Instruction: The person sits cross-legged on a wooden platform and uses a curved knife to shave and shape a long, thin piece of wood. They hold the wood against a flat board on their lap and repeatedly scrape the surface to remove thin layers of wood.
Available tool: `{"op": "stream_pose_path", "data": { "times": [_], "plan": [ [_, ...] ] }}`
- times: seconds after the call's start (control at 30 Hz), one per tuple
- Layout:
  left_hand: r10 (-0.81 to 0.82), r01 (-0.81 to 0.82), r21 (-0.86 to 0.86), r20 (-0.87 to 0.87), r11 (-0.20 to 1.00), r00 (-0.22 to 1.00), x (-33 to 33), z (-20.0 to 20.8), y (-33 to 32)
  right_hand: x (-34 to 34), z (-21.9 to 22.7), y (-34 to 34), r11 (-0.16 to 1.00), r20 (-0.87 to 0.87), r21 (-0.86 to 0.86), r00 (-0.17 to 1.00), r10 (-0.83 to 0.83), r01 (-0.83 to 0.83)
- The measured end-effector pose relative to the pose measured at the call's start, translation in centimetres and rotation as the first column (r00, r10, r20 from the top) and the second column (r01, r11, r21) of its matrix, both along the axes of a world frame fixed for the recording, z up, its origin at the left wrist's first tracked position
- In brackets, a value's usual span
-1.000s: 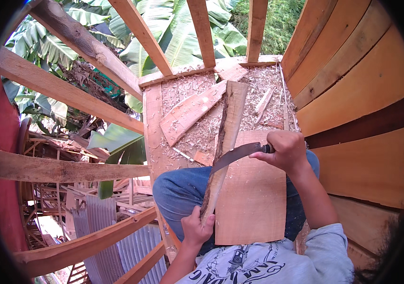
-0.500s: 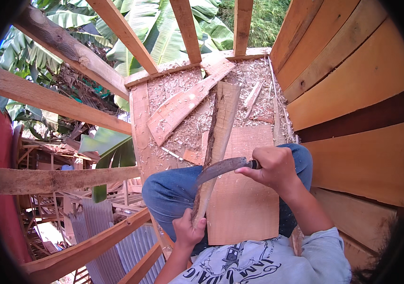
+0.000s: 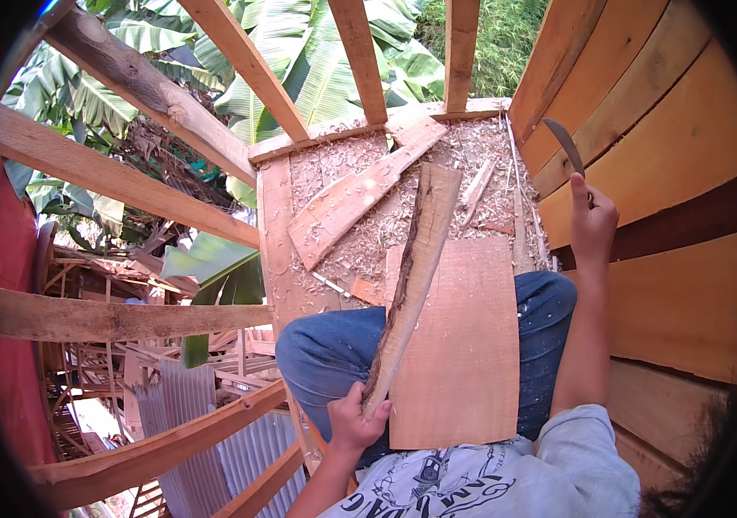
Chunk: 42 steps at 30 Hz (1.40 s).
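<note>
My left hand (image 3: 360,419) grips the lower end of a long piece of wood (image 3: 416,268) with dark bark along its left edge. The wood slants up and away from me, its far end over the shavings. Raised at the right, my right hand (image 3: 593,220) is closed round the handle of a curved-blade knife (image 3: 568,145). The blade points up and to the left, apart from the wood. Below the barked piece, a flat rectangular board (image 3: 463,363) lies across my lap between my knees.
A paddle-shaped board (image 3: 355,198) and a split wood piece (image 3: 476,192) lie among shavings on the floor (image 3: 330,160). Plank walling (image 3: 645,164) rises close on the right. Spaced wooden bars (image 3: 127,321) line the left, with corrugated sheets (image 3: 256,457) below and banana leaves (image 3: 274,69) beyond.
My right hand has lifted the knife off the wood, up and to the right, near the plank wall. My left hand still holds the wood. The whole view has shifted slightly.
</note>
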<state>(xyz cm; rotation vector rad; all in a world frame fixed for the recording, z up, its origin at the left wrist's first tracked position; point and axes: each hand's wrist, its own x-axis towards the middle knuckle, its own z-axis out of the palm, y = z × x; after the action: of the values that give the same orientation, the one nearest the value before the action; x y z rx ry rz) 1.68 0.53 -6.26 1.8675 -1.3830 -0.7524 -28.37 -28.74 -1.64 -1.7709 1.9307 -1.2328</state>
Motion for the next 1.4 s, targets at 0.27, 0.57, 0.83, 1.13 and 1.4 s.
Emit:
{"op": "stream_pose_path", "data": {
  "times": [0.27,0.57,0.83,1.13,1.4],
  "plan": [
    [-0.065,0.067,0.005,-0.157,0.998,0.985,0.5,-0.3,0.2,7.8,1.4,9.4,0.737,-0.398,0.004,0.675,0.621,-0.676],
    [-0.067,0.074,0.017,-0.282,0.997,0.957,1.5,0.6,-0.4,9.1,2.5,4.4,0.793,-0.489,-0.157,0.744,0.455,-0.589],
    [-0.094,0.104,0.036,-0.210,0.994,0.973,1.6,0.0,0.3,3.8,3.8,0.8,0.974,-0.041,-0.096,0.978,0.202,-0.206],
    [-0.087,0.098,0.033,-0.238,0.995,0.967,1.7,-0.1,0.1,9.6,1.9,3.7,0.850,-0.307,-0.063,0.820,0.483,-0.524],
    [-0.102,0.112,0.027,-0.236,0.993,0.966,1.7,0.4,-0.2,9.5,1.9,2.2,0.882,-0.343,-0.111,0.851,0.398,-0.458]
  ]
}}
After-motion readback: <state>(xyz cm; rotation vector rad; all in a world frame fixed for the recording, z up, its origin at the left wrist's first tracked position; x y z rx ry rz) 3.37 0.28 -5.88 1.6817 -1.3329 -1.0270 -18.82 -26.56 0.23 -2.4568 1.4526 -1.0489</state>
